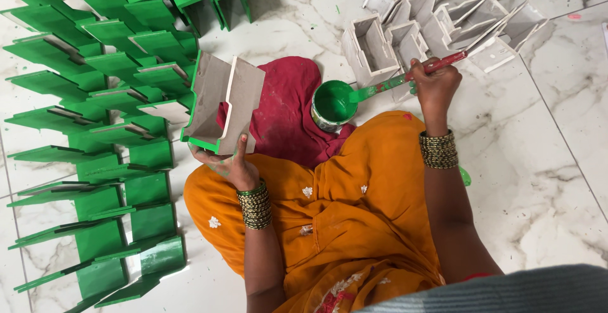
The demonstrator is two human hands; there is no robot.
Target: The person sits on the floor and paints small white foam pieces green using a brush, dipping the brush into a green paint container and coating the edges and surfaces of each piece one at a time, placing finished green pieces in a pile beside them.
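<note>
My left hand grips a stepped wooden piece from below, its bare grey inside facing me and green paint on its lower edge. My right hand holds a red-handled paintbrush whose green bristles dip into a small tin of green paint. The tin stands on a crimson cloth in front of my orange-clad lap.
Many green-painted stepped pieces lie in rows on the white marble floor at my left. A cluster of unpainted grey-white pieces stands at the upper right, behind the tin.
</note>
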